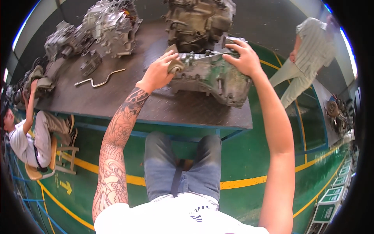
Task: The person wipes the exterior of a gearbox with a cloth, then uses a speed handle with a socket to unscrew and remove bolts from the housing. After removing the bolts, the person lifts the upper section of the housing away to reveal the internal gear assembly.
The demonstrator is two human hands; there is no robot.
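Observation:
A grey metal gearbox housing [212, 76] with greenish stains lies near the table's right front corner. My left hand [157, 72], at the end of a tattooed forearm, is closed on a brownish rag [176, 66] at the housing's left end. The rag bunches out past the fingers and touches the metal. At the housing's upper right, my right hand [245, 58] grips the edge, fingers over the top and thumb apart on the near side. Right behind stands a larger, dirty brown gearbox [198, 25].
On the dark metal table [128, 99] lie a bent crank-shaped wrench [100, 80], a small metal part [90, 63] and large silver castings [111, 29]. A seated person [29, 140] handles a dark cloth [39, 82] at the left. Another person [311, 50] stands at the right.

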